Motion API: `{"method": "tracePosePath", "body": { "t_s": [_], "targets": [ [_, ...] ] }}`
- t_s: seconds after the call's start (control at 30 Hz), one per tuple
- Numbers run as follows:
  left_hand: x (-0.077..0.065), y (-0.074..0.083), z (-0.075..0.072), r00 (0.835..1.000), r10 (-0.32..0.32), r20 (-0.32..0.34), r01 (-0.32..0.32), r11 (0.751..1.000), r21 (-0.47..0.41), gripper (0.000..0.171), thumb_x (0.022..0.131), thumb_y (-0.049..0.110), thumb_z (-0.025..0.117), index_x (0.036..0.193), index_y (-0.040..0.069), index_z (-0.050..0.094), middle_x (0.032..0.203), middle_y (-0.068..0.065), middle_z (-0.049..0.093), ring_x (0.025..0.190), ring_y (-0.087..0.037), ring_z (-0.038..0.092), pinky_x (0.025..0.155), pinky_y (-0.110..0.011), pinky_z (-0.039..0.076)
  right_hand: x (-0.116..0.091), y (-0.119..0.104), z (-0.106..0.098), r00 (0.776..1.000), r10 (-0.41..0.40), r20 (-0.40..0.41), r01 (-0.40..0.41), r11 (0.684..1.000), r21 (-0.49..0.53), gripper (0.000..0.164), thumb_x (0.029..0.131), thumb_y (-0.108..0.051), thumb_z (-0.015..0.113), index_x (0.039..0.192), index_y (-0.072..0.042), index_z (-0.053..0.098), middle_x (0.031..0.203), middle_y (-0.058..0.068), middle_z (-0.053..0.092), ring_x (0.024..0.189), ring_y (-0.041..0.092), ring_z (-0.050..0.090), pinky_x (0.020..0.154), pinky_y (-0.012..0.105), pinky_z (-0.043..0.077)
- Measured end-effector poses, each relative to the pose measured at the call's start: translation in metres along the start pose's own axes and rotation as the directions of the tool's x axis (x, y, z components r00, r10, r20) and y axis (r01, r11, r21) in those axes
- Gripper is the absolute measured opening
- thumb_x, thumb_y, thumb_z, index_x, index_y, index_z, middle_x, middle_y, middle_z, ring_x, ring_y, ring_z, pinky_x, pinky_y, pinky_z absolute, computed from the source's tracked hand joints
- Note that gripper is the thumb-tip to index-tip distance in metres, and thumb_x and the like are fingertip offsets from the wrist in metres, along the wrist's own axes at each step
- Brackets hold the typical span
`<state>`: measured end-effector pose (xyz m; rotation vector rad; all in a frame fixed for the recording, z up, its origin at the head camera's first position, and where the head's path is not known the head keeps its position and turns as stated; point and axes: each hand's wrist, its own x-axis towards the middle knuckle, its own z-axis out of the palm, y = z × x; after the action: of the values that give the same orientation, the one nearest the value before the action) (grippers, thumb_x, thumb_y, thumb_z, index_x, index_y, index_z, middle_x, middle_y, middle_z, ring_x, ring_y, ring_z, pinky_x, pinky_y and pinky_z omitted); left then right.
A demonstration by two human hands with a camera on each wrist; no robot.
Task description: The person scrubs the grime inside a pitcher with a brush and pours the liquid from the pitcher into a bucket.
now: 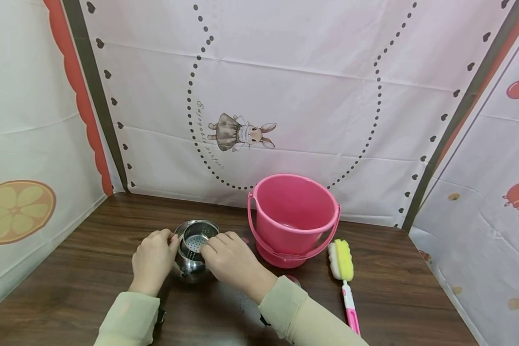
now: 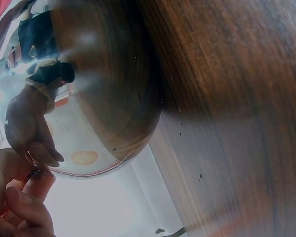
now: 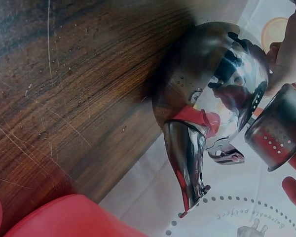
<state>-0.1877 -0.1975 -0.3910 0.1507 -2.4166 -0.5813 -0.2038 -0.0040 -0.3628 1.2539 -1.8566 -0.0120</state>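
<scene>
A shiny round metal teapot (image 1: 190,273) stands on the wooden table, left of centre in the head view. Its spout (image 3: 185,163) shows in the right wrist view. My left hand (image 1: 154,257) is at the pot's left rim, thumb and fingertips pinched together there; in the left wrist view these fingers (image 2: 32,195) sit right against the polished side. My right hand (image 1: 231,259) pinches the rim of a perforated metal strainer basket (image 3: 276,131), which is tilted over the pot's mouth. From above, the holes in the strainer's bottom are visible.
A pink bucket (image 1: 285,242) with its handle hanging down stands right of the pot. Beside it lies a yellow-and-white sponge brush (image 1: 341,262) with a pink-and-white handle. A small pinkish round thing (image 1: 293,278) is partly hidden behind the right forearm. Printed cloth (image 1: 307,96) walls surround the table.
</scene>
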Motion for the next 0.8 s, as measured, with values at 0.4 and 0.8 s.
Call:
{"method": "tracePosePath", "body": {
  "t_s": [0.4,0.8],
  "targets": [
    [-0.0002,0.0013,-0.0029,1.0,-0.01,0.03,0.01,1.0,0.008,0.016,0.087,0.013,0.06,0.077,0.001,0.064,0.068,-0.014,0.059,0.052,-0.035,0.056,0.043,-0.047,0.04,-0.0055,0.001,-0.0014,0.997,-0.021,-0.075,0.022,1.0,0.013,0.013,0.087,-0.014,0.051,0.084,-0.016,0.063,0.081,-0.006,0.062,0.08,0.011,0.06,0.069,0.024,0.044],
    [0.0014,0.0017,-0.002,1.0,-0.015,0.028,0.014,1.0,0.009,0.016,0.087,0.013,0.06,0.076,0.002,0.063,0.068,-0.013,0.059,0.053,-0.035,0.057,0.044,-0.048,0.04,-0.0092,0.0011,-0.0029,0.996,-0.019,-0.09,0.021,0.999,0.026,0.016,0.089,-0.015,0.049,0.086,-0.016,0.065,0.084,-0.005,0.064,0.082,0.011,0.061,0.07,0.025,0.045]
  ]
}}
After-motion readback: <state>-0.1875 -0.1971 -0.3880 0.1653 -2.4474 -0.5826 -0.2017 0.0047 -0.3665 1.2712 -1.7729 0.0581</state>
